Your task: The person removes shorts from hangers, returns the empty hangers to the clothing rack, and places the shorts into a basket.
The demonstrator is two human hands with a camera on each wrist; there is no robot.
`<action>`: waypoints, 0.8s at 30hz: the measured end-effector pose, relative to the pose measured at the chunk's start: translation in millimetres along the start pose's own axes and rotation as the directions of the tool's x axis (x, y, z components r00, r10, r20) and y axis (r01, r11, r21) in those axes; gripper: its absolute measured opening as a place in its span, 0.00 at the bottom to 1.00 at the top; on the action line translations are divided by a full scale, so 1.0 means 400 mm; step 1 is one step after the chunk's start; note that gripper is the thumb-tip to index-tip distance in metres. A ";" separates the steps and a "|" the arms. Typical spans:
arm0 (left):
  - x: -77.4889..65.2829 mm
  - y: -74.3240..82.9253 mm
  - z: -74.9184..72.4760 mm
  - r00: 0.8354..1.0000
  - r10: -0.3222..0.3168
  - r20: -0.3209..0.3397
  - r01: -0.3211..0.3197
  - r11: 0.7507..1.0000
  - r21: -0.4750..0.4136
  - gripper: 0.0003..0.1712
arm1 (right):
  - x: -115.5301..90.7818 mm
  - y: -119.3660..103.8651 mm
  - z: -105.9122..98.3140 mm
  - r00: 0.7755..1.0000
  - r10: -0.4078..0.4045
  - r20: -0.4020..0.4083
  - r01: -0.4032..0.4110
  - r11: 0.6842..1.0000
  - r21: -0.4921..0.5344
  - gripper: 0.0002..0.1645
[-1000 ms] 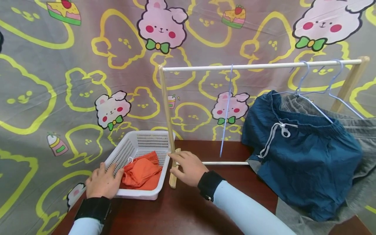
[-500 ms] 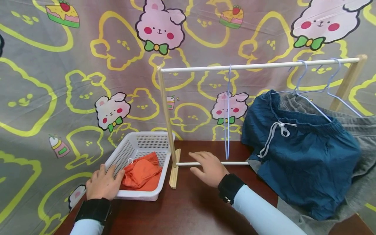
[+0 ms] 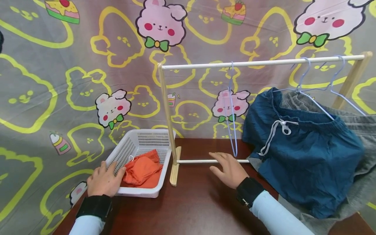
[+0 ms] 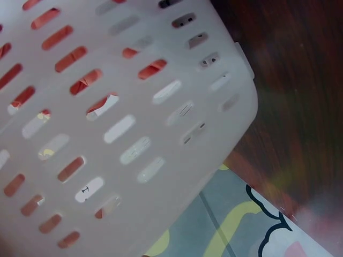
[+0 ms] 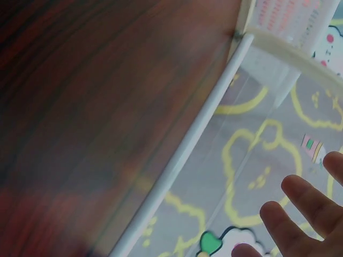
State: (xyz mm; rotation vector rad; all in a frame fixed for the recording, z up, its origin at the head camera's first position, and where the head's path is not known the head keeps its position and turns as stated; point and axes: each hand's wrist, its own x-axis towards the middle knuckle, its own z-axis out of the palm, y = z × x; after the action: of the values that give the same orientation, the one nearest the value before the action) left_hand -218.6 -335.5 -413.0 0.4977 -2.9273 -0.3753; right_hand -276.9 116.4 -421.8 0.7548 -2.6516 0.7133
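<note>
My left hand [image 3: 105, 180] rests on the near left rim of a white plastic basket [image 3: 160, 189], its fingers loosely extended. Crumpled orange clothing [image 3: 142, 169] with a white cord lies inside the basket. In the left wrist view the slotted basket wall [image 4: 128, 176] fills most of the picture, with orange showing through the slots. My right hand [image 3: 230, 171] is over the table in front of the rack's low white bar, fingers spread and holding nothing. Just above its fingers hangs a bare lilac hanger [image 3: 234, 130]. The right wrist view shows several spread fingertips [image 5: 297, 187].
A clothes rack with a white top rail [image 3: 199, 66] and wooden posts [image 3: 167, 114] stands on the dark red table [image 3: 182, 212]. Blue drawstring shorts [image 3: 308, 163] and a grey garment [image 3: 359, 143] hang on hangers at the right. A patterned curtain [image 3: 141, 75] covers the back.
My right hand has moved from the rack's left post rightward to below the bare hanger. That hanger has swung and turned. My left hand has stayed at the basket rim.
</note>
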 end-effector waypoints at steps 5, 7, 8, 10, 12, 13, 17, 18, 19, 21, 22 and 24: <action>0.002 -0.002 0.001 1.000 0.000 0.002 0.000 1.000 0.003 0.48 | -0.029 0.044 -0.019 0.998 0.064 0.019 -0.064 0.998 -0.017 0.37; 0.003 -0.002 0.001 1.000 0.004 0.004 -0.004 1.000 0.002 0.48 | -0.038 0.060 -0.028 0.995 0.099 0.033 -0.098 0.995 -0.014 0.37; 0.003 -0.002 0.001 1.000 0.006 0.005 -0.006 1.000 0.001 0.49 | -0.041 0.068 -0.032 0.993 0.114 0.039 -0.114 0.993 -0.011 0.37; 0.004 -0.002 0.000 1.000 0.008 0.005 -0.008 1.000 -0.002 0.49 | -0.047 0.082 -0.039 0.989 0.139 0.046 -0.139 0.990 -0.013 0.37; 0.005 -0.002 -0.001 1.000 0.010 0.006 -0.010 1.000 -0.004 0.49 | -0.051 0.094 -0.045 0.986 0.160 0.048 -0.159 0.987 -0.018 0.37; 0.004 -0.002 -0.001 1.000 0.011 0.007 -0.011 1.000 -0.005 0.49 | -0.054 0.099 -0.046 0.985 0.167 0.048 -0.166 0.986 -0.021 0.37; 0.002 -0.002 -0.003 1.000 0.015 0.006 -0.015 1.000 -0.004 0.50 | -0.064 0.114 -0.048 0.981 0.185 0.058 -0.183 0.983 -0.032 0.37; 0.001 -0.002 -0.004 1.000 0.018 0.003 -0.018 1.000 -0.006 0.50 | -0.066 0.118 -0.047 0.980 0.191 0.060 -0.189 0.981 -0.035 0.37; 0.001 -0.002 -0.005 1.000 0.021 -0.001 -0.021 1.000 -0.009 0.50 | -0.069 0.121 -0.046 0.979 0.195 0.061 -0.193 0.981 -0.037 0.37; 0.003 -0.002 -0.005 0.999 0.031 -0.016 -0.031 0.999 -0.020 0.51 | -0.074 0.127 -0.044 0.977 0.204 0.060 -0.202 0.979 -0.039 0.37; 0.003 -0.004 -0.004 0.999 0.035 -0.025 -0.035 0.999 -0.027 0.51 | -0.077 0.129 -0.042 0.975 0.212 0.062 -0.210 0.977 -0.041 0.37; 0.002 -0.007 -0.003 0.999 0.038 -0.037 -0.040 0.998 -0.044 0.50 | -0.081 0.134 -0.039 0.975 0.213 0.066 -0.210 0.976 -0.047 0.37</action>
State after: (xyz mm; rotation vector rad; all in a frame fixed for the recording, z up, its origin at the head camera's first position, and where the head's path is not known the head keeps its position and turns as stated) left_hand -218.3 -338.7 -412.5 0.4355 -2.8820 -0.4217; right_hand -277.9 177.6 -442.0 0.4994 -2.8309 0.6957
